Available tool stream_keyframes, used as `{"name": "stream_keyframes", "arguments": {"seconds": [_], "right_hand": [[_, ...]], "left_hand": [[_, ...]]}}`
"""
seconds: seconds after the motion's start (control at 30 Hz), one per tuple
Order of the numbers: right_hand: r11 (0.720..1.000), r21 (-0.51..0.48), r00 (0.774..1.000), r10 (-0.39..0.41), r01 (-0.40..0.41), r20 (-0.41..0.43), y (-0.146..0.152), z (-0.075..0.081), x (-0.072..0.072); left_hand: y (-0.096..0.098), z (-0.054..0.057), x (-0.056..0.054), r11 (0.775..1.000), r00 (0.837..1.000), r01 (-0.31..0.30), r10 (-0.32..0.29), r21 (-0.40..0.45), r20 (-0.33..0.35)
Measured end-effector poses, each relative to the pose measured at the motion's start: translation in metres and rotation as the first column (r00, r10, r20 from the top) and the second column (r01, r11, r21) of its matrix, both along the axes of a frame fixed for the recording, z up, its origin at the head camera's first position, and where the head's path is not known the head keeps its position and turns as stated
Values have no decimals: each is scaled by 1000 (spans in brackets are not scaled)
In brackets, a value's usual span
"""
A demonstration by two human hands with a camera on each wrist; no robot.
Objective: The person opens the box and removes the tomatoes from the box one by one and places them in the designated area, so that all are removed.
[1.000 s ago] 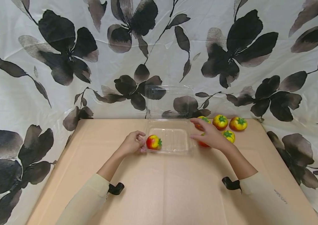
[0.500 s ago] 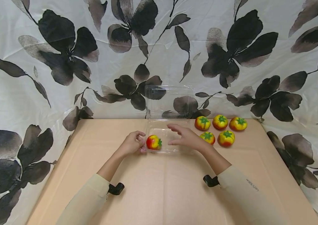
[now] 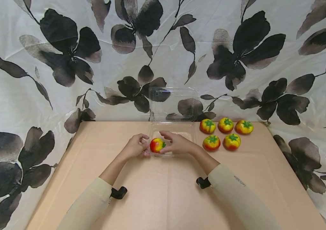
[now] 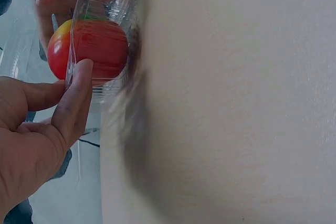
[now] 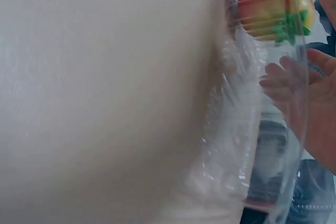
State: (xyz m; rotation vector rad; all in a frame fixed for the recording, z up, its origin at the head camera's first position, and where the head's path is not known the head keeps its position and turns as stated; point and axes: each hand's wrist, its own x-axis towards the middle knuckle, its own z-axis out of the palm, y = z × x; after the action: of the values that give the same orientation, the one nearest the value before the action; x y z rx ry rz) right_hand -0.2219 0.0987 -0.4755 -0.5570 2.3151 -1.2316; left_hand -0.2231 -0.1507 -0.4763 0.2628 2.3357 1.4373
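Note:
A clear hinged plastic container [image 3: 180,127] stands near the table's back edge, its lid [image 3: 174,102] raised against the cloth. In its left end sits a red-and-yellow tomato [image 3: 156,145] with a green leafy top. My left hand [image 3: 135,147] pinches the container's left rim between thumb and fingers, as the left wrist view shows beside the tomato [image 4: 100,51]. My right hand [image 3: 177,143] reaches over the container, thumb and fingers spread just right of the tomato. In the right wrist view, the fingers of the right hand [image 5: 315,98] appear through the clear wall, apart from the tomato [image 5: 273,9].
Several more tomatoes [image 3: 225,125] stand in two rows right of the container, at the table's back right. Behind the light tan table [image 3: 151,191] hangs a white cloth [image 3: 99,73] with dark flowers. Black wrist-camera mounts [image 3: 119,193] stick out from both sleeves.
My right hand has moved left from over the loose tomatoes, across the container, to the tomato inside it. My left hand has stayed on the rim.

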Motion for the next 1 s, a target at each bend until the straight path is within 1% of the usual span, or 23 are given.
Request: {"name": "stream_keyframes", "arguments": {"seconds": [0.1,0.27,0.57,0.87,1.0], "right_hand": [[1000,-21,1000,2,-2,19,-5,-5,-1],[1000,-25,1000,2,-1,22,-14,-10,0],[1000,-4,999,-28,29,43,-22,-16,-2],[1000,9,1000,-2,2,1,-25,-19,-3],[1000,6,1000,4,-4,-17,-26,-23,-3]], "left_hand": [[0,0,0,1000,1000,-4,4,4,7],[0,-1,-1,1000,1000,0,0,-8,0],[0,-1,-2,1000,1000,1,-1,-6,7],[0,0,-2,1000,1000,4,-5,-18,-13],[0,-2,-2,1000,1000,5,-6,-14,-8]]}}
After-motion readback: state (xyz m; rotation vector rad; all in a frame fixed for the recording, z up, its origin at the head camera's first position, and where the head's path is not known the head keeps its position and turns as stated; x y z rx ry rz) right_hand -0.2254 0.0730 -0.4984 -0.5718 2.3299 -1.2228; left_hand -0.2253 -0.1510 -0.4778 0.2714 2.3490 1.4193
